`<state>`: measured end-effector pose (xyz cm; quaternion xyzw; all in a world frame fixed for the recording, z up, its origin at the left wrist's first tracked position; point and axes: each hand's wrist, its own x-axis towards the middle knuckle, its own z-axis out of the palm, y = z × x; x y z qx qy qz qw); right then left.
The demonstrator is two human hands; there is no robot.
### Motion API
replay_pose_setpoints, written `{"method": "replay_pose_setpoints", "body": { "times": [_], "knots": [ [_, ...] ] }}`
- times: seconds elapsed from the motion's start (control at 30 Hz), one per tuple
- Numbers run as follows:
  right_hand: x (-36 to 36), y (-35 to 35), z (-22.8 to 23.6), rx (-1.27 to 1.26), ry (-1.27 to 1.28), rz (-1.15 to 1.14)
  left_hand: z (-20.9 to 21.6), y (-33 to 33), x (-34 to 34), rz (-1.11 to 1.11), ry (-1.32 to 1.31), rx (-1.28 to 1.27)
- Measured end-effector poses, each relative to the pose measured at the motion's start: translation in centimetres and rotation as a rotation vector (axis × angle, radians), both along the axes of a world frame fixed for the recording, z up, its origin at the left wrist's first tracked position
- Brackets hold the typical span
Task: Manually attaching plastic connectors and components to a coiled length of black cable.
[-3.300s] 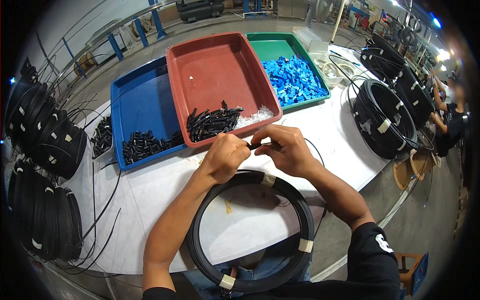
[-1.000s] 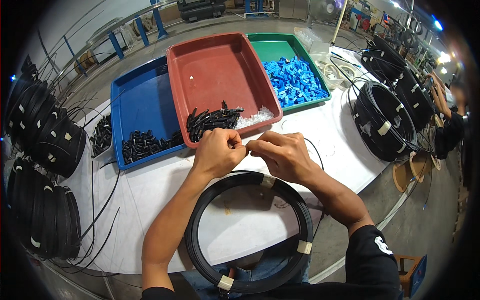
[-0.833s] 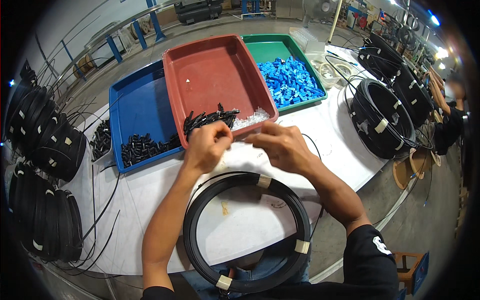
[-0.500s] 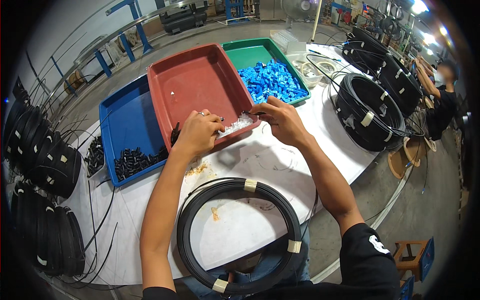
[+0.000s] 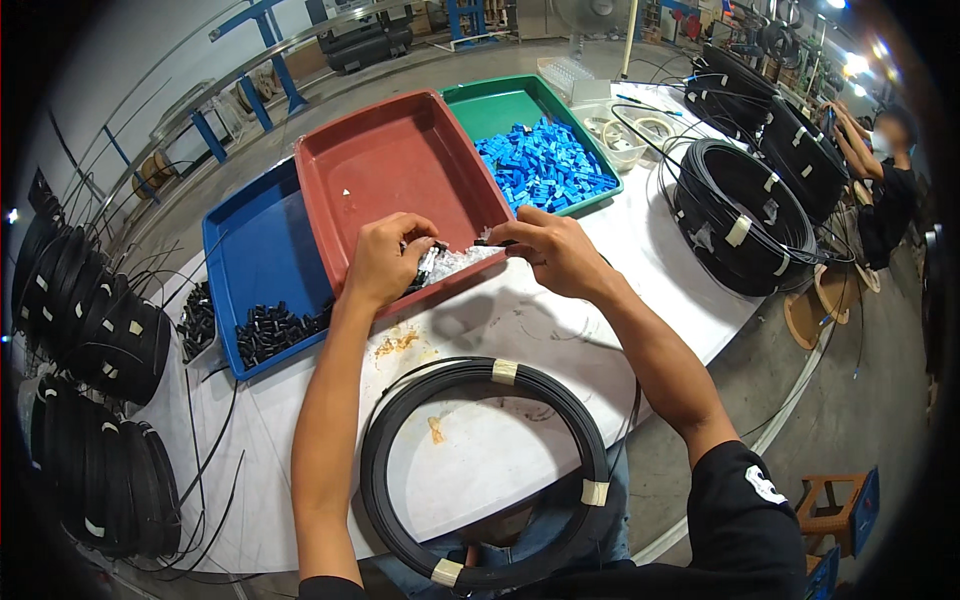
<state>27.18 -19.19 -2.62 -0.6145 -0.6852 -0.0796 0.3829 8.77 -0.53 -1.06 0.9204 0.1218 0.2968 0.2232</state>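
holding: left hand (image 5: 385,262) and right hand (image 5: 550,250) pinch tiny black parts (image 5: 428,262) over red tray (image 5: 390,180)
feel: light, hard, easily dropped
grip: fingertips, by the sides

The left hand (image 5: 385,262) hides the small black parts (image 5: 425,268) beneath it.

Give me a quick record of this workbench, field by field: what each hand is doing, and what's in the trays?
Left hand: reaching into the red tray, on small black parts and clear bits at its near edge
Right hand: at the red tray's near corner, pinching a small piece
Blue tray: black parts heaped at its near end
Green tray: pile of blue pieces
Cable coil: black, taped, lying on the white table nearest the person
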Motion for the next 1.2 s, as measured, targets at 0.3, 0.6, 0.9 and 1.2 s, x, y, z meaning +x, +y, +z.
{"method": "replay_pose_setpoints", "body": {
  "times": [0.3, 0.6, 0.9, 1.2],
  "knots": [
    [-2.9, -0.5, 0.9, 0.214, 0.263, 0.139, -1.5, -3.5, -1.1, -0.334, -0.487, -0.899],
    [-3.2, -0.6, 1.0, 0.188, 0.262, 0.119, -1.1, -4.2, -1.1, -0.352, -0.43, -0.926],
    [-3.6, -0.5, 0.8, 0.236, 0.271, 0.124, -2.1, -4.1, -0.7, -0.527, -0.531, -1.155],
    [-3.5, -0.8, 1.1, 0.227, 0.248, 0.097, -2.4, -4.2, -0.5, -0.547, -0.55, -1.198]
  ]
}}
